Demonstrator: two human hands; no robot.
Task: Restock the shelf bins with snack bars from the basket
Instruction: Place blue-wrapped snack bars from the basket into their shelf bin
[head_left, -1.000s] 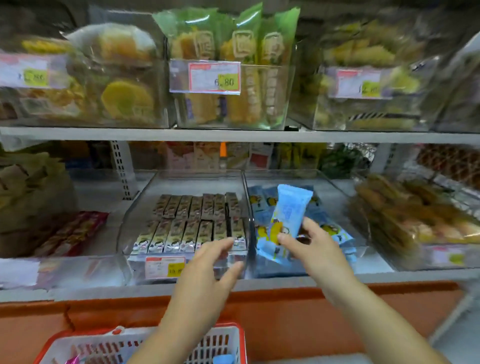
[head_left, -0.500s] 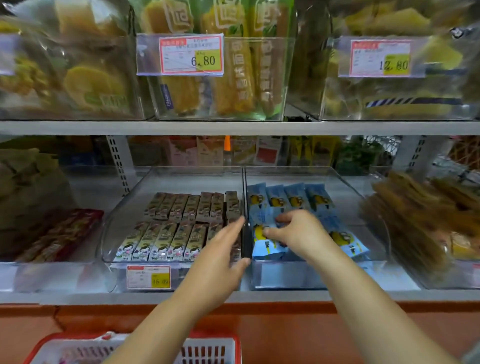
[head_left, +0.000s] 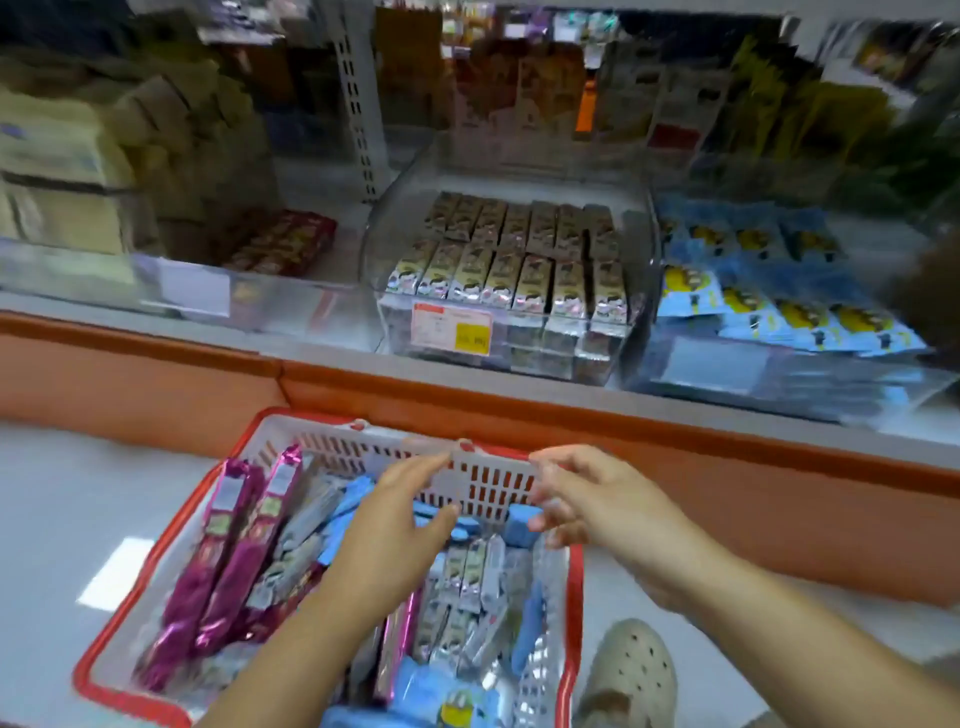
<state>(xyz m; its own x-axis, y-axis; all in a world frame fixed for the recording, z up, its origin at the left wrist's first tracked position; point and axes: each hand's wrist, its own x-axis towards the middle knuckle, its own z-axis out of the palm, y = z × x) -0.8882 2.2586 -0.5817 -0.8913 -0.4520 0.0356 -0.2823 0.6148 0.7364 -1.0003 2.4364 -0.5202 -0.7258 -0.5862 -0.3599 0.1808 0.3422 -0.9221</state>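
At far left the shelf cartons are smeared and I can't read them. Below, the red-rimmed basket sits on the floor, its near edge cut off, with magenta bars on its left side and silver bars heaped beside. My left grip hovers over them, fingers spread, empty. My right grip curls loosely beside a blue bar, and blur hides any contact. Above sit the brown-bar bin and, on the right, the blue-bar bin, partly blurred.
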